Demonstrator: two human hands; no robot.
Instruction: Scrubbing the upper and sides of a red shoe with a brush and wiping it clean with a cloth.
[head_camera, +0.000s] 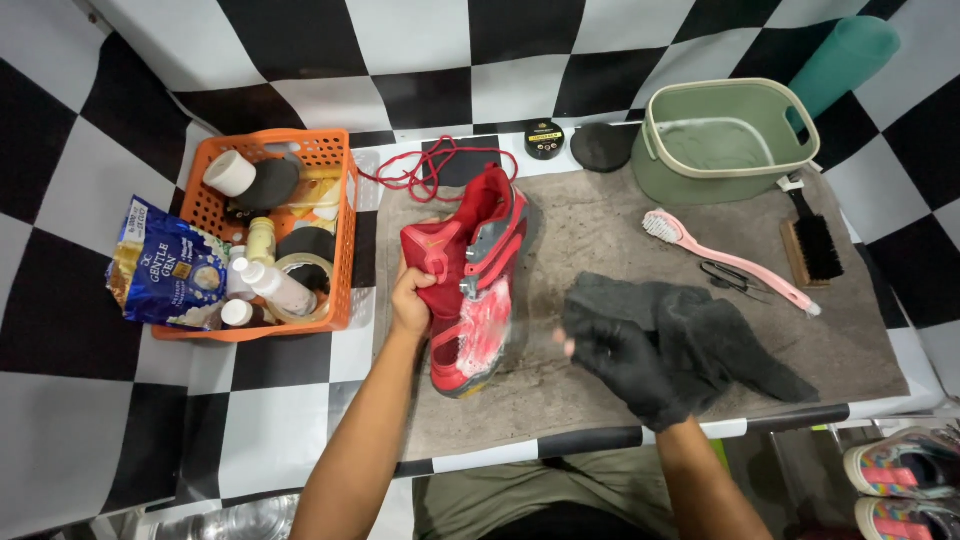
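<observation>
A blue snack bag (165, 275) is lying at the tabletop's left edge, leaning against an orange basket (335, 230) that is holding bottles and tape rolls. Just beside the basket, the bare left hand (412, 305) is gripping a red sneaker (470, 275) by its side, fingers curled tight, holding it tilted on the grey mat (600, 225); its foamy toe is pointing toward the near edge. Red laces (425, 170) are lying loose behind it. The right hand (620, 360), wearing a black glove, is closing on a dark grey cloth (700, 330). Further right, a pink brush (725, 260) and a wooden brush (810, 245) are lying before a green basin (725, 140) at the far right corner.
</observation>
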